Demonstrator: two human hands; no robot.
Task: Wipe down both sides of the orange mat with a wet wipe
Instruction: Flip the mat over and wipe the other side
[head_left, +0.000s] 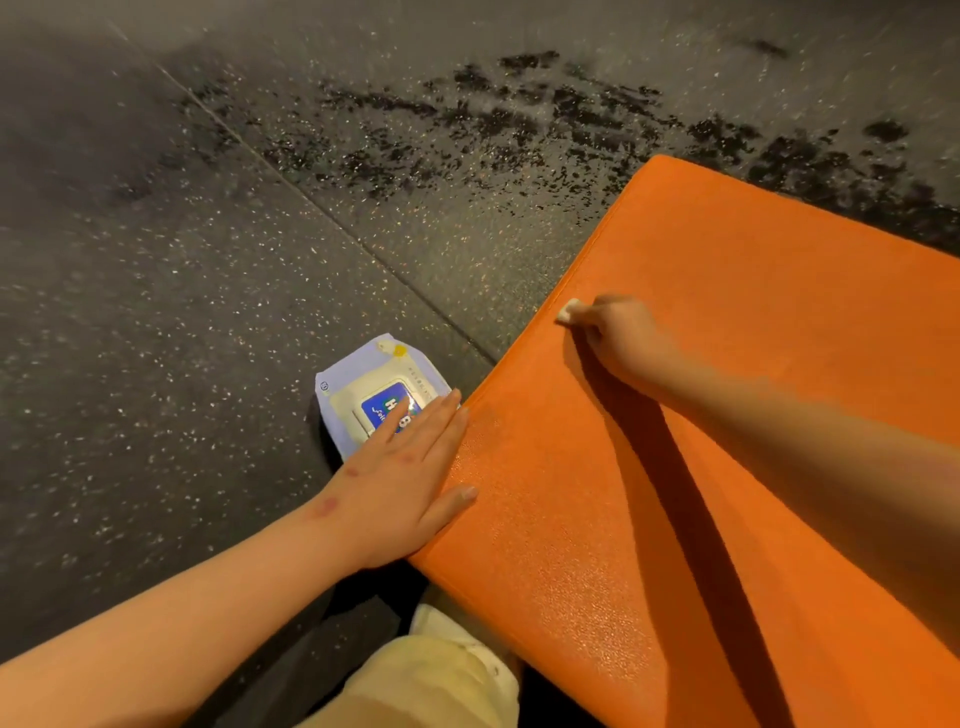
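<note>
One orange mat (727, 415), flat on the speckled floor (208, 260). One wet wipe (567, 310), pinched in your right hand (621, 343) near the mat's left edge. Your left hand (405, 478), fingers straight, presses that edge. One wipes pack (363, 384) beside it.

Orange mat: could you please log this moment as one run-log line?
right hand: pinches wet wipe on orange mat | left hand: flat over mat edge | wipes pack: on floor beside mat

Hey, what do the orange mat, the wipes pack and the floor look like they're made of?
Orange mat: probably vinyl-covered foam; pebbled, glossy skin, rounded padded edge. Wipes pack: soft plastic film, shiny, with a stiffer-looking lid. Floor: likely rubber tiles; matte dark surface with pale flecks and a seam.
</note>
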